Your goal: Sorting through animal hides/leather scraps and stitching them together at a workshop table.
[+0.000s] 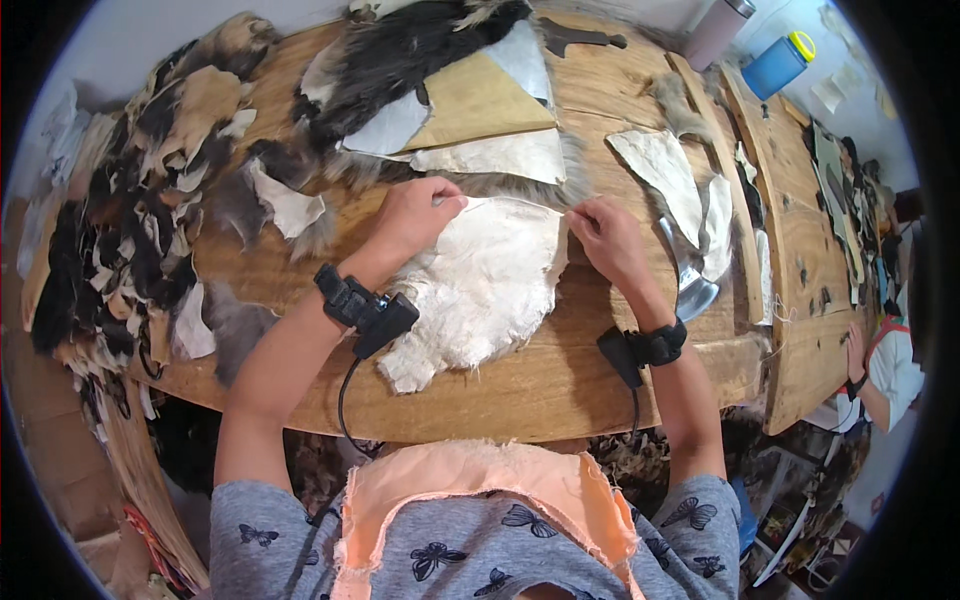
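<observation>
A pale piece of pelt (490,280), skin side up, lies on the wooden table (340,395) in front of me. My left hand (425,212) pinches its far left corner. At the far right corner, the closed fingers of my right hand (608,238) grip the edge. The far edge runs taut and nearly straight between both hands. Just beyond it lies a larger dark fur (400,65) with a tan triangular pattern piece (485,100) and white skin pieces on it. To the right of my right hand rests a curved metal blade (695,295).
Fur scraps (150,230) are heaped along the left side, with a smaller grey scrap (285,200) nearer me. White pelt pieces (665,180) lie at right beside a raised wooden strip (720,170). A blue bottle (778,68) stands far right; another person's hand (856,355) shows at the right edge.
</observation>
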`<state>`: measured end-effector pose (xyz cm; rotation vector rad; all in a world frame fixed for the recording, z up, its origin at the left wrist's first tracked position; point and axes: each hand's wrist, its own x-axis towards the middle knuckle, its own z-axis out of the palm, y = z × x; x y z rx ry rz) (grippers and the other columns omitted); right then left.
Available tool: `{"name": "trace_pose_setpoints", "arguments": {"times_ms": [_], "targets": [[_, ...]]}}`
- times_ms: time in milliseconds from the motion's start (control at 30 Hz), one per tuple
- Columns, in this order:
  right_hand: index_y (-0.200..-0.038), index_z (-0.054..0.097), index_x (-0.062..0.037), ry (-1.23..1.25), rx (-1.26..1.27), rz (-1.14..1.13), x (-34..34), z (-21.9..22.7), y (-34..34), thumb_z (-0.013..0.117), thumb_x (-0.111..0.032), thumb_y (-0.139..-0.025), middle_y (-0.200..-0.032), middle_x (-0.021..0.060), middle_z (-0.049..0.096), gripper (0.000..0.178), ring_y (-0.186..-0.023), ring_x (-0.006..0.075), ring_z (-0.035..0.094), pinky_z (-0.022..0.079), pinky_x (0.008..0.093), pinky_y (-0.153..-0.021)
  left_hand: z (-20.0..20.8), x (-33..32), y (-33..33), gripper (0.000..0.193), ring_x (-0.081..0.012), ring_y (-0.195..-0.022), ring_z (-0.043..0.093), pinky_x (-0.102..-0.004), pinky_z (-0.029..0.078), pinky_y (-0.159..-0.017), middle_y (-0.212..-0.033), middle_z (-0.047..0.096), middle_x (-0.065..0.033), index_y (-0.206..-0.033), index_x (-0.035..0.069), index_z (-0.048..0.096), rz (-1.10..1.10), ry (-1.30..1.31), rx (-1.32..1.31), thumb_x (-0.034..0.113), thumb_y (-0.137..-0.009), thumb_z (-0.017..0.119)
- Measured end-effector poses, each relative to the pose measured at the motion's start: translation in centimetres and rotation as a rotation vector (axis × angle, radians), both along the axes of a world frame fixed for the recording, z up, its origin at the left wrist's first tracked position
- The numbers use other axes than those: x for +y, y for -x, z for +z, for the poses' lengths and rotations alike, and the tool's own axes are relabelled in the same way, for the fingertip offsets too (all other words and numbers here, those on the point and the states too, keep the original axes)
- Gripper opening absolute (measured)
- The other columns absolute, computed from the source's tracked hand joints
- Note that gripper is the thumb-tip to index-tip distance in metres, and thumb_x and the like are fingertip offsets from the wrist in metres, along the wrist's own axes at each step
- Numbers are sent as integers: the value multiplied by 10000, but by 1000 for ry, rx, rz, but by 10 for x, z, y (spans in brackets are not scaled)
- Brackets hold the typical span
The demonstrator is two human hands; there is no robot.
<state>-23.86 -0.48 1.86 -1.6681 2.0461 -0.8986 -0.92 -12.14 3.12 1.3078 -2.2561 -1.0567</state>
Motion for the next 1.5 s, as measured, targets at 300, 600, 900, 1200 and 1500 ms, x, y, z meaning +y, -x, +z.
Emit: {"name": "trace_pose_setpoints", "arguments": {"times_ms": [300, 600, 900, 1200, 1500], "targets": [[-820, 645, -21, -43, 86, -67, -20, -13, 13, 605, -170, -767, -765, 162, 608, 164, -680, 284, 589, 447, 346, -609, 4, -4, 8, 208, -259, -692, 645, -319, 491, -641, -709, 651, -130, -773, 55, 682, -24, -81, -110, 253, -714, 657], [-769, 648, -17, -4, 10, -8, -26, -6, 9, 611, -127, -749, -769, 163, 615, 118, -710, 328, 592, 466, 392, -654, 3, -32, 10, 169, -187, -604, 612, -285, 467, -582, -667, 637, -100, -776, 47, 675, -40, 20, -7, 203, -710, 662], [-799, 652, -18, -37, -7, -76, -29, -4, 8, 634, -175, -772, -770, 157, 613, 160, -713, 325, 587, 458, 383, -653, -3, -37, 9, 194, -152, -620, 591, -277, 457, -602, -678, 638, -86, -795, 26, 665, -15, -55, -52, 204, -716, 664], [-799, 641, -10, 8, -40, -84, -31, -10, 16, 627, -216, -801, -734, 153, 609, 206, -669, 311, 580, 446, 364, -610, 1, -39, -6, 242, -91, -586, 542, -251, 436, -572, -650, 600, -26, -852, 16, 659, -16, -71, -57, 249, -792, 631], [-816, 653, -19, -49, -23, -48, -30, -6, 12, 668, -191, -759, -744, 123, 602, 182, -664, 262, 580, 446, 332, -612, 14, -41, -40, 241, -234, -633, 607, -322, 455, -605, -681, 624, -132, -857, 29, 661, 149, -19, -107, 254, -791, 604]]}}
